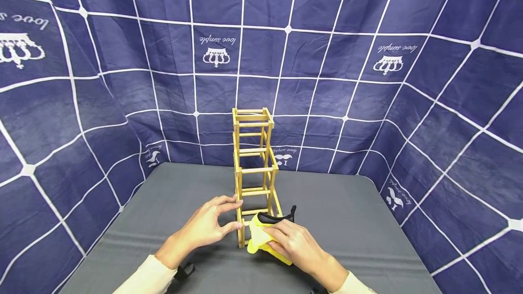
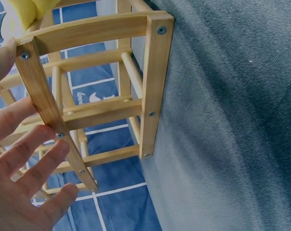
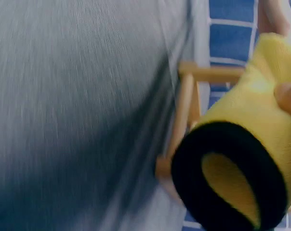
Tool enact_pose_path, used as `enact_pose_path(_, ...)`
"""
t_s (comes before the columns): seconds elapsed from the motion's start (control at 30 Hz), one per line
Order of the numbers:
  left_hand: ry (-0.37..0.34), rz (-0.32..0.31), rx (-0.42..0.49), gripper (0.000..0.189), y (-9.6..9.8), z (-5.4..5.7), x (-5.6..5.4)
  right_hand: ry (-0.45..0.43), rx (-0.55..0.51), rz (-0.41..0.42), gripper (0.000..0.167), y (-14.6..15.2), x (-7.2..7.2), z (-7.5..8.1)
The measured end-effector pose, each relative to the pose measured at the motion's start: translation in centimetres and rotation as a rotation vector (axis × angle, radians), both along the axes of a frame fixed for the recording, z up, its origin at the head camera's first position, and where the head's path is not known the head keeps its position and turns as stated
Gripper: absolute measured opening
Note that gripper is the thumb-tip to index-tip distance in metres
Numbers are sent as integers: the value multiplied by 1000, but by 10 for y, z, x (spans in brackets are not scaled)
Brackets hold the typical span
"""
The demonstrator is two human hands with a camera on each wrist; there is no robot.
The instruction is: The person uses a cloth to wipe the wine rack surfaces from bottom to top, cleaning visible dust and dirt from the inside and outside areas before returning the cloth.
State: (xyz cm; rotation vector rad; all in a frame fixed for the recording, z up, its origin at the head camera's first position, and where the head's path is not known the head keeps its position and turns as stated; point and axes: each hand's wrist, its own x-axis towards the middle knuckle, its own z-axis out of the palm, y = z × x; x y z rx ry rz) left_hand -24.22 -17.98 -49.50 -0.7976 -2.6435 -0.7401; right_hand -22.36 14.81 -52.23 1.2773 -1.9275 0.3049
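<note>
A tiered wooden rack (image 1: 256, 170) of light slats and posts stands on the grey surface between both hands. My left hand (image 1: 212, 222) is at the rack's near left side with its fingers spread. In the left wrist view, the fingertips (image 2: 59, 148) of that hand lie against or very close to a post; contact is hard to tell. My right hand (image 1: 297, 245) pinches a yellow cloth (image 1: 256, 235) with black edging at the rack's low near end. The right wrist view shows the cloth (image 3: 254, 103) curled into a loop, its black edge facing the camera.
A grey cloth-covered surface (image 1: 347, 221) lies under the rack. Blue fabric (image 1: 318, 58) with white grid lines hangs behind it and on both sides. Dark straps (image 1: 185, 271) show at the left wrist.
</note>
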Motion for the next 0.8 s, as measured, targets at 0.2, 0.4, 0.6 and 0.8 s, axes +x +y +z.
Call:
enact_pose_path(0.2, -6, -16, -1, 56, -1, 1, -1, -46, 43, -81, 37, -23, 4, -17)
enact_pose_path(0.4, -3, -21, -1, 56, 1, 1, -1, -89, 94, -158, 33, -40, -2, -32)
enact_pose_path(0.6, 7, 8, -9, 57, 4, 2, 0, -210, 217, -278, 25, -54, 1, -31)
enact_pose_path(0.8, 27, 46, -21, 58, 7, 1, -1, -259, 216, -395, 36, -61, 9, -32)
